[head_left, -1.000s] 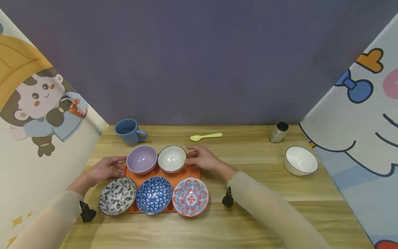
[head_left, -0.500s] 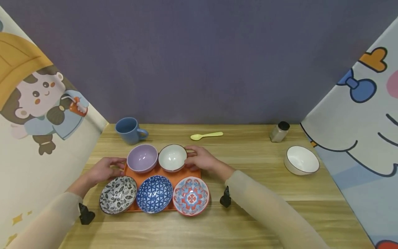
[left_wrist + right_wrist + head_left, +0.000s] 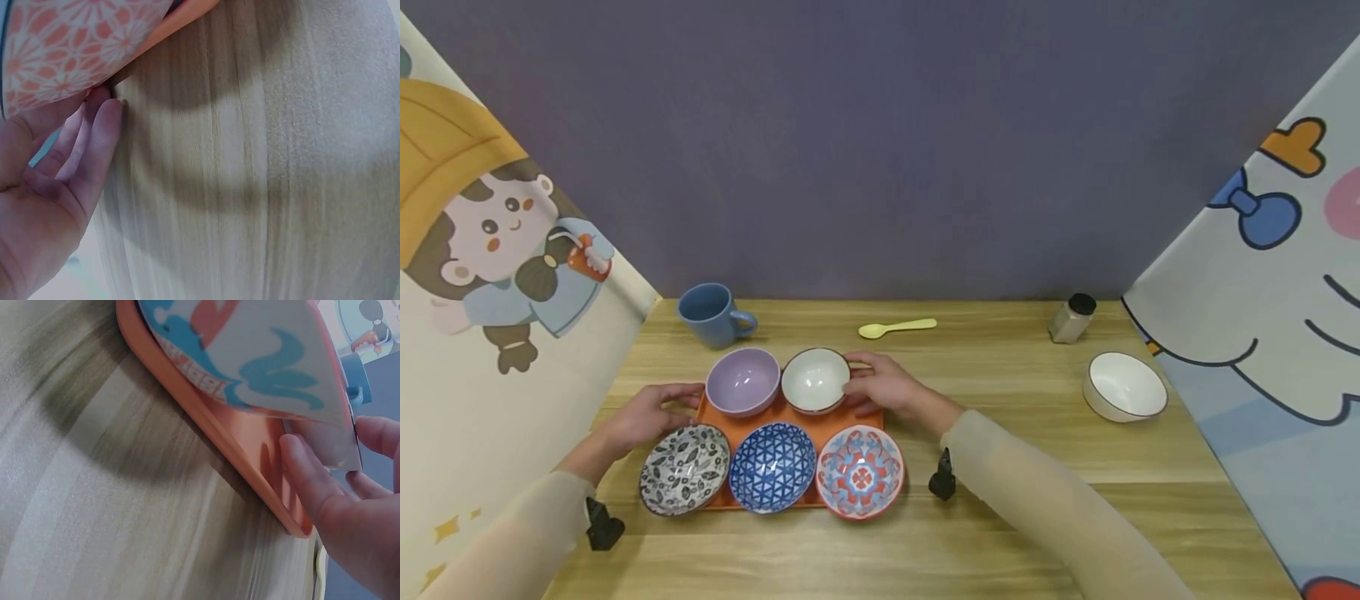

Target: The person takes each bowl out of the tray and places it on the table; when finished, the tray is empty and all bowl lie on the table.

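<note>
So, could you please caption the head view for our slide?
Left hand and right hand flank purple bowl and white bowl on orange tray.

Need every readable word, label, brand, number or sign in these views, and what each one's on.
Readable text: none.
Red-and-blue bowl: red marks outside look slightly like characters; too blurred to tell from pattern.
Jar: too small to tell whether it has a label.
White bowls, purple bowl, orange tray, blue mug: no lettering visible.
Wall cartoons: no words visible.
</note>
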A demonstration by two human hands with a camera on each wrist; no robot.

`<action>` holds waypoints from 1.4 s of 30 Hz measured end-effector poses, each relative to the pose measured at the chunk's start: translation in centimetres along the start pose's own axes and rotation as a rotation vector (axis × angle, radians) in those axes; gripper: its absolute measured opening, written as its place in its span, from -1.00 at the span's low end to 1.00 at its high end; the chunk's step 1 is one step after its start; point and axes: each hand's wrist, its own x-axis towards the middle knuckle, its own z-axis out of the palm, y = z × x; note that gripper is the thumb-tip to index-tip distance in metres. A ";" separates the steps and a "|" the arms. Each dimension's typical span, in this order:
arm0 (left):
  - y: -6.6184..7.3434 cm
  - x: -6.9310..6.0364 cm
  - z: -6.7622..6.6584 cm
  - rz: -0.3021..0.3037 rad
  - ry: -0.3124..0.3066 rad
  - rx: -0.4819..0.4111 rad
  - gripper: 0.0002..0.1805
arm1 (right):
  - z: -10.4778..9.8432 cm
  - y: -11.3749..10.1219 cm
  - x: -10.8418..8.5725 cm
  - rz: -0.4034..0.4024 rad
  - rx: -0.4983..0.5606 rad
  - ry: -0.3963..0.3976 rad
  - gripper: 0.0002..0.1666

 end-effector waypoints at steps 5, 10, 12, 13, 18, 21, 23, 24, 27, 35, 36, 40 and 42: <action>0.2 -0.1 0.0 -0.012 0.002 0.017 -0.33 | 0.2 -0.1 -0.1 0.010 0.020 0.015 -0.13; 0.3 -0.3 0.1 -0.022 0.007 0.021 -0.34 | 0.6 -0.1 -0.2 0.023 0.037 0.030 -0.13; 0.4 -0.3 0.1 -0.011 0.006 0.024 -0.34 | 0.7 -0.1 -0.1 0.022 0.048 0.032 -0.14; 0.4 -0.4 0.1 -0.009 0.010 0.022 -0.34 | 0.8 -0.1 -0.1 0.019 0.053 0.033 -0.15; 0.5 -0.4 0.0 0.012 0.017 0.024 -0.35 | 1.0 0.0 -0.1 0.001 0.084 0.048 -0.19; 0.4 -0.3 0.0 0.005 0.021 0.018 -0.36 | 1.2 -0.1 -0.2 0.000 0.103 0.061 -0.19; 0.3 -0.3 0.1 0.004 0.019 0.017 -0.35 | 1.2 -0.1 -0.4 0.007 0.120 0.067 -0.19; 0.2 -0.2 0.1 0.005 0.016 0.019 -0.35 | 1.3 -0.1 -0.4 0.009 0.125 0.071 -0.19; 0.1 -0.1 0.2 0.002 0.018 0.014 -0.35 | 1.2 -0.1 -0.6 0.016 0.136 0.089 -0.20; 0.1 0.0 0.1 0.031 0.023 0.051 -0.35 | 0.9 -0.4 -0.7 0.017 0.142 0.123 -0.26; 0.1 0.0 0.1 0.028 0.022 0.047 -0.35 | 0.7 -0.4 -0.7 0.017 0.141 0.124 -0.26; 0.3 0.0 0.0 0.010 0.012 0.026 -0.35 | 0.2 -0.9 -1.1 0.019 0.135 0.130 -0.27; 0.3 -0.1 0.0 0.001 0.011 0.019 -0.35 | -0.1 -1.2 -1.5 0.016 0.131 0.130 -0.26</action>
